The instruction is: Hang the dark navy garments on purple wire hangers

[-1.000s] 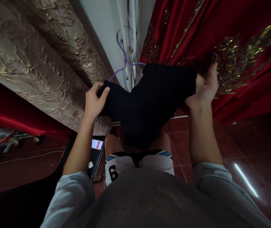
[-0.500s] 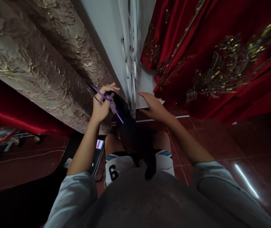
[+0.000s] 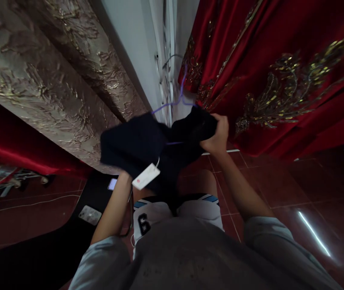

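A dark navy garment (image 3: 135,139) is spread out in front of me on a purple hanger (image 3: 181,98). The hanger's hook points away from me, towards the white metal rack. My right hand (image 3: 218,135) is closed on the garment's right edge, fingers partly behind the cloth. The wrist of my left arm (image 3: 125,181) goes in under the garment's left part, and cloth hides that hand and its fingers. A white paper tag (image 3: 146,176) dangles from the garment on a short loop.
White metal rack bars (image 3: 167,48) run ahead. Beige textured cloth (image 3: 69,80) hangs left, and a red sequined garment (image 3: 268,76) hangs right. A phone (image 3: 89,215) and another lit one (image 3: 112,184) lie on a black surface at lower left.
The purple hanger has gone from my left hand to inside the garment. The garment is raised and spread. My right hand, open before, now grips its right edge; my left hand went under the cloth.
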The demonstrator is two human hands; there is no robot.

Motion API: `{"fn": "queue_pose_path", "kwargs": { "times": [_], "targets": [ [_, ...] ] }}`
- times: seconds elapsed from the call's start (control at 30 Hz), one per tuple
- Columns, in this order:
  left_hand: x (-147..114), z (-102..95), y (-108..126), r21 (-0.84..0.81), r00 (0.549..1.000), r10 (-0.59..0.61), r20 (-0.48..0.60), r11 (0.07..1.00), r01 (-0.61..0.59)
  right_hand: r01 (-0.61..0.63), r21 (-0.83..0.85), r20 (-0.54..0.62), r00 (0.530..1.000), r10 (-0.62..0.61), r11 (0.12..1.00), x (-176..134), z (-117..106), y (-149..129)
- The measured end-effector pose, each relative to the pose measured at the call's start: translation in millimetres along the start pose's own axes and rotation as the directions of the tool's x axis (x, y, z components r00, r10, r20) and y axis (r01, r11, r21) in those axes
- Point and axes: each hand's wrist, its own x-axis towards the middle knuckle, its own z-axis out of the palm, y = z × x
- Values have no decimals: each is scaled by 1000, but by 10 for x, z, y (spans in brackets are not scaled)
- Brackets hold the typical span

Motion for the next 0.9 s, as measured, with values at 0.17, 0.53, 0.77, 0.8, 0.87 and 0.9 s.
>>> {"fn": "queue_pose_path", "kwargs": {
  "times": [0.17,0.53,0.77,0.8,0.87,0.9],
  "targets": [
    [-310,-59,-317,-532,952,-301,58,798,284,-86,-172,0,996,87,981,413,-328,-167],
    [-480,231,-457,-446,867,-392,-307,864,233,211,-102,207,960,-187,972,524,-622,-246],
    [-775,532,-289,-562,781,-553,-290,759,329,-45,329,-95,992,80,943,-194,278,-668],
    [-800,541,-263,-563,771,-563,-296,755,335,-116,373,-74,985,155,920,-372,448,-708],
    [-831,517,-230,-539,759,-562,-328,771,339,-303,417,47,949,313,857,-748,695,-724],
    [-837,491,-224,-507,765,-537,-356,798,325,-413,427,116,907,404,804,-933,758,-705]
  ]
}}
